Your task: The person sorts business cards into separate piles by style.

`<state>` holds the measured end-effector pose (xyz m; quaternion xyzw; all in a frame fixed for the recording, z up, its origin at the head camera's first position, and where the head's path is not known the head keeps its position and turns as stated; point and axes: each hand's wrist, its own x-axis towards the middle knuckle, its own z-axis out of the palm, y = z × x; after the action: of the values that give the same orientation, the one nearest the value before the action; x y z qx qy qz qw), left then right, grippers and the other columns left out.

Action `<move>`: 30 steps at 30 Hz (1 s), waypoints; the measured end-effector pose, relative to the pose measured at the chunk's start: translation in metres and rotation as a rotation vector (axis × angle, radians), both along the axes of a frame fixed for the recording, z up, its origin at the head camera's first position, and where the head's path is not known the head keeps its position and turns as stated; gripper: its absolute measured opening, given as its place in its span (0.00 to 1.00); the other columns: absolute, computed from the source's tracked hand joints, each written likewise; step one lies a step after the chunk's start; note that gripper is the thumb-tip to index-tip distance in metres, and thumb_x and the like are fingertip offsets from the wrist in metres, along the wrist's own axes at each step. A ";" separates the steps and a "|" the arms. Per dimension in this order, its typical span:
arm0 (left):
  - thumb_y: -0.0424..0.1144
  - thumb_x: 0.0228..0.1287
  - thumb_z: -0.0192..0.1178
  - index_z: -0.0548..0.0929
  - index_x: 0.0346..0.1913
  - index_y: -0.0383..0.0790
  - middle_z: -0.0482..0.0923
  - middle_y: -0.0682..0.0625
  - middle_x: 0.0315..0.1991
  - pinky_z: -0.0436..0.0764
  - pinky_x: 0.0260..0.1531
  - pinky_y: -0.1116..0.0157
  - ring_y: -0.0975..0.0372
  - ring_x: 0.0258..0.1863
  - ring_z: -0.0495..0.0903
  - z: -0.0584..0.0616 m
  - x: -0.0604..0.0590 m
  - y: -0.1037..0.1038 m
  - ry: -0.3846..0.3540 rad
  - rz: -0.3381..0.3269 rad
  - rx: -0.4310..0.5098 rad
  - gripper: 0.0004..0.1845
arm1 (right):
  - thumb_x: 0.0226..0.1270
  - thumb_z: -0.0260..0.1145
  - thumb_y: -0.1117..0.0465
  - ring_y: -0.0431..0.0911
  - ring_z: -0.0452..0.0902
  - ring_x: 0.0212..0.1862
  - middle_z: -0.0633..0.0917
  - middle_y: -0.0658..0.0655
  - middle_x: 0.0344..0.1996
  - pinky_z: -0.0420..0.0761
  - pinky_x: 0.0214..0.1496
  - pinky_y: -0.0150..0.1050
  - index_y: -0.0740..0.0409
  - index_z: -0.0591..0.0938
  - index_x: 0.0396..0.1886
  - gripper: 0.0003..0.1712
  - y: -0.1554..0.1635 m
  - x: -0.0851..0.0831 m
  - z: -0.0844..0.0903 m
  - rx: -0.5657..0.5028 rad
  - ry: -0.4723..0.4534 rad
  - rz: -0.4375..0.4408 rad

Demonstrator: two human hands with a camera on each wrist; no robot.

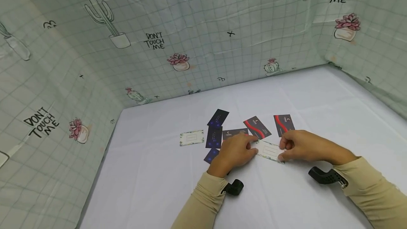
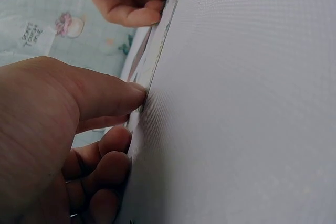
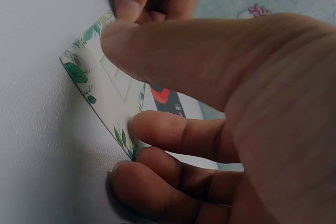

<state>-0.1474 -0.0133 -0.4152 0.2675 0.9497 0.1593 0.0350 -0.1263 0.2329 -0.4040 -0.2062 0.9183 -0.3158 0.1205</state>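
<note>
A white business card with a green leaf border is held flat, close to the tabletop, between the two hands. My left hand pinches its left end, index finger at the upper corner and thumb at the lower. At the opposite end, the fingers and thumb of my right hand grip the card's edges. From the right wrist, the leafy card shows with the thumb over its face and fingertips along one edge. The left wrist view catches the card nearly edge-on.
Another leaf-bordered card lies on the white tablecloth to the left. Dark blue cards form a column beside it. Black cards with red stripes lie behind the hands. A patterned curtain surrounds the table's back and sides.
</note>
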 end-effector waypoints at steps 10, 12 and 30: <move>0.48 0.66 0.66 0.84 0.61 0.56 0.69 0.62 0.26 0.66 0.23 0.72 0.70 0.25 0.68 0.000 -0.001 -0.003 0.024 -0.038 -0.005 0.20 | 0.50 0.81 0.49 0.41 0.69 0.33 0.75 0.47 0.29 0.70 0.37 0.39 0.51 0.79 0.33 0.20 -0.007 0.001 -0.001 0.087 0.049 0.001; 0.50 0.67 0.65 0.83 0.62 0.56 0.69 0.61 0.26 0.65 0.23 0.72 0.70 0.25 0.68 0.000 -0.001 -0.003 0.021 -0.043 -0.008 0.21 | 0.50 0.81 0.49 0.41 0.69 0.33 0.75 0.47 0.29 0.70 0.37 0.39 0.50 0.79 0.33 0.20 -0.007 0.000 -0.001 0.078 0.046 0.001; 0.53 0.67 0.64 0.81 0.65 0.57 0.69 0.61 0.27 0.64 0.21 0.71 0.69 0.23 0.67 0.000 0.000 -0.002 -0.006 -0.021 -0.039 0.24 | 0.50 0.82 0.52 0.42 0.70 0.36 0.75 0.48 0.34 0.70 0.39 0.37 0.60 0.80 0.51 0.31 -0.011 0.000 -0.004 0.023 0.061 0.015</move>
<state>-0.1478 -0.0152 -0.4152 0.2759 0.9497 0.1412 0.0449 -0.1260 0.2217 -0.4081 -0.2213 0.9235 -0.2977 0.0972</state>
